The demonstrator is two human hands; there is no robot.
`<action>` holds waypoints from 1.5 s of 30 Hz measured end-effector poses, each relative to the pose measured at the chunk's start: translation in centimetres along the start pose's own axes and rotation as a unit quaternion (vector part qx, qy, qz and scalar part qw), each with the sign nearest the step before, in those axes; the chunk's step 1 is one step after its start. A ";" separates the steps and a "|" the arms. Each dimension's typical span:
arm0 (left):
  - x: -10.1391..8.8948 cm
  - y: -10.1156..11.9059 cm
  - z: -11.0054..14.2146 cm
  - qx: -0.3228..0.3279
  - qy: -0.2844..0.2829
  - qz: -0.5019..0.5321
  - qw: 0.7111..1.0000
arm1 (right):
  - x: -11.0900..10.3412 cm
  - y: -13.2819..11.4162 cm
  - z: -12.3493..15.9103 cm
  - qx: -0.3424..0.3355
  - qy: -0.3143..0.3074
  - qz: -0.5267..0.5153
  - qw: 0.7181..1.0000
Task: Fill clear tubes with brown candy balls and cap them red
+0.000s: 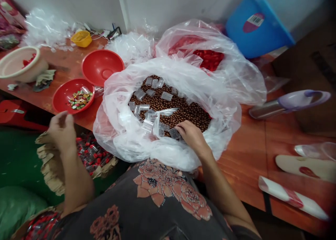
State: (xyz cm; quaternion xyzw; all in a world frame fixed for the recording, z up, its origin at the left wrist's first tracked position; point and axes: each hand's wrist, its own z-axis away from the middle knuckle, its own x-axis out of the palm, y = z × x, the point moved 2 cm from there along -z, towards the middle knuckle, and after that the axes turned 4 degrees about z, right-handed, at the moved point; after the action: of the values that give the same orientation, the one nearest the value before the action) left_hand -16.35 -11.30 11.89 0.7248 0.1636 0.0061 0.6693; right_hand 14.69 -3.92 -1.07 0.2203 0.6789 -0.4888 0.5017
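Note:
My right hand (192, 136) is over the near side of a big white plastic bag, its fingers closed on the edge of a small clear plastic container (174, 133). Small round brown balls (173, 112) fill the opened bag (118, 135). More clear containers (148, 124) lie scattered on top of them, beside a whitish strip (168, 111). To the left, my left hand (62, 129) is blurred, just in front of a red bowl (59, 101) with small colourful wrapped pieces (80, 99) in it. Whether its fingers hold anything does not show.
Behind stand an empty red bowl (90, 66), a yellow cup (81, 39), a cream bowl (36, 66), and a bag with red pieces (210, 59). A blue bucket (252, 33) and a bottle (265, 109) are right. Below left, a carton (49, 163) holds red-capped containers (93, 152).

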 end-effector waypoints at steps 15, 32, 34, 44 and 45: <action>17.7 -8.8 -3.6 0.121 -0.383 -0.479 0.781 | -1.7 3.7 -0.3 0.111 0.003 0.077 0.991; 17.1 -12.4 -6.6 0.017 -0.391 -0.226 0.892 | -10.9 12.3 -9.1 0.082 0.387 -0.086 0.914; 17.9 -12.4 -6.6 -0.004 -0.400 -0.217 0.891 | -11.2 16.3 -10.5 0.168 0.353 -0.062 0.918; 21.5 -13.6 -6.2 -0.225 -0.386 0.044 0.894 | -7.4 21.1 -14.7 0.187 0.223 -0.004 0.957; 21.4 -13.7 -6.1 -0.243 -0.380 0.076 0.889 | -7.9 21.0 -14.8 0.177 0.265 0.006 0.948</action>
State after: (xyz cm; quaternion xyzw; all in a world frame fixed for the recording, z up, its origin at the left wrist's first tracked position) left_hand -0.67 0.58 -5.27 0.4967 -0.1654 -0.1794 0.8329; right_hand 27.50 19.57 -3.00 0.4309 0.6887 -0.5222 0.2595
